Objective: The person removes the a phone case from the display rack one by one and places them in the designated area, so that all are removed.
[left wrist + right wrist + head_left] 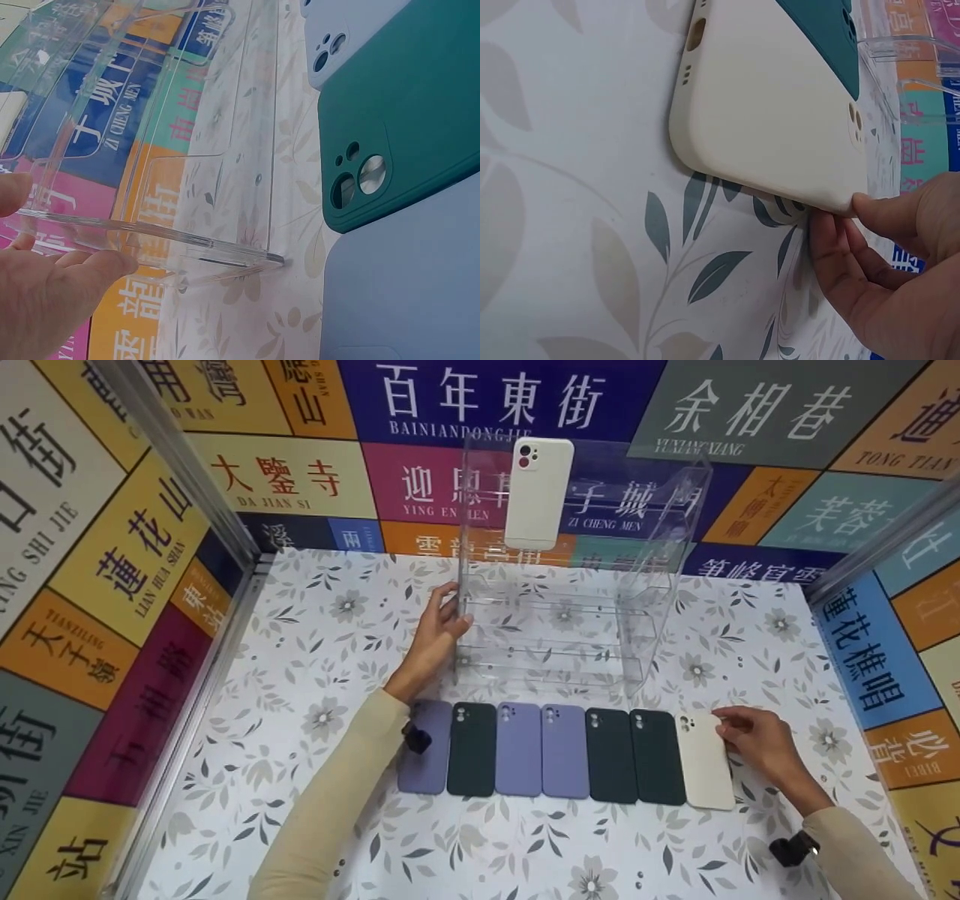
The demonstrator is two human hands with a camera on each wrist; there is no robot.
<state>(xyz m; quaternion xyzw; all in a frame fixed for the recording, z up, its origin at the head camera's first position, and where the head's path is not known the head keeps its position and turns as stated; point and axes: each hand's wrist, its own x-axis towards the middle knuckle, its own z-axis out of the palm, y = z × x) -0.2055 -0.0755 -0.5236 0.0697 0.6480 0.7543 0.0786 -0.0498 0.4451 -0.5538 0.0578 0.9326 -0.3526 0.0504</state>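
Note:
A clear acrylic display rack stands upright on the table, with one cream phone case propped on its top tier. My left hand grips the rack's left side panel, thumb and fingers on either face of its edge. At the right end of a row of cases lies another cream phone case. My right hand pinches that case by its upper right corner, thumb on the edge and fingertips under it.
The row holds lavender cases and dark green cases side by side in front of the rack. My left wrist overlaps the leftmost lavender case. A floral cloth covers the table, and printed sign panels wall it in.

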